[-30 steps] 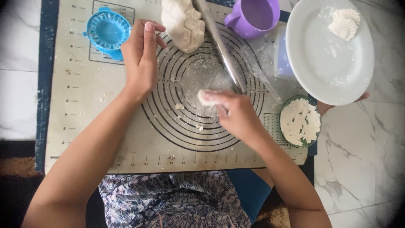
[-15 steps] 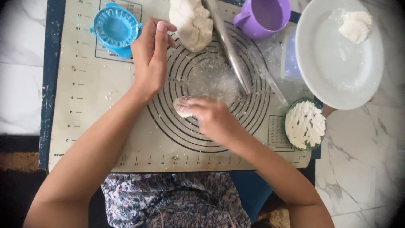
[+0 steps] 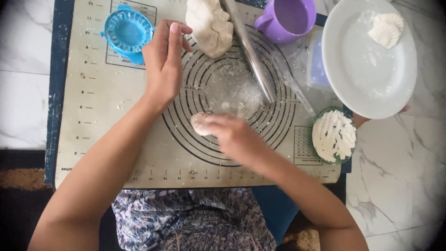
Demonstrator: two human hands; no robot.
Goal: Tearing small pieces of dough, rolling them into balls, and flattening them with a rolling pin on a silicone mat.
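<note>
Right hand (image 3: 234, 135) closed over a small dough piece (image 3: 200, 123) on the ringed pastry mat (image 3: 93, 116); left hand (image 3: 163, 62) open, empty. One dumpling made (on white plate (image 3: 362, 88), beyond mat); dough lump (image 3: 211, 25) remains at mat's far edge.

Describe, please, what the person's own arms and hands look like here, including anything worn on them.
Both arms are bare right up to the bottom edge of the picture, with no sleeves showing. The left hand and the right hand wear no gloves, and no rings, watch or bracelets can be seen. The right hand is blurred, so fine detail there is hard to tell. A dark floral patterned garment shows below.
</note>
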